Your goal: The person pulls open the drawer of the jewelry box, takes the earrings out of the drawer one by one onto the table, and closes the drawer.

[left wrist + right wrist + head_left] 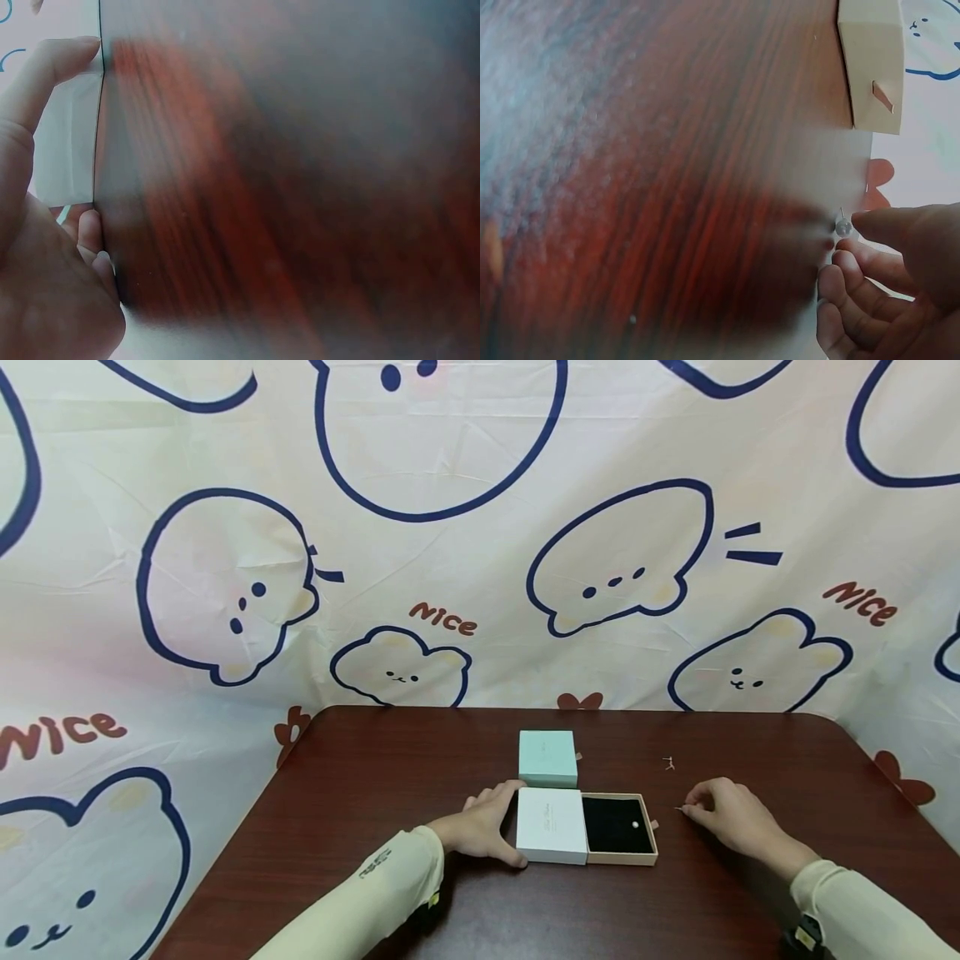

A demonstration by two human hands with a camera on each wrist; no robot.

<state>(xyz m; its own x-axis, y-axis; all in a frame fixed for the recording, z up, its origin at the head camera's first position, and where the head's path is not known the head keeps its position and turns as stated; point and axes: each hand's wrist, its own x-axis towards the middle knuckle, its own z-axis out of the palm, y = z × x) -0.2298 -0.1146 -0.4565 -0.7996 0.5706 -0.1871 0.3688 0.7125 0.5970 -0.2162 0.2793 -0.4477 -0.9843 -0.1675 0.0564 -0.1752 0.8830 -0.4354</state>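
Note:
A white slide-out jewelry box (551,827) lies on the table with its drawer pulled out to the right. Inside the drawer is a black pad (611,827) bearing one small pearl stud (635,824). My left hand (483,825) holds the left end of the white box, thumb at the near corner and fingers at the far one. To the right of the drawer, my right hand (735,818) pinches a small stud earring (844,227) between thumb and forefinger. Its thin pin and clear round part show in the right wrist view.
A mint-green box (547,758) with a small ribbon tab stands just behind the white one. Farther right lies a tiny metallic piece (669,763). The dark wooden table (405,752) ends at a patterned cloth backdrop (480,568).

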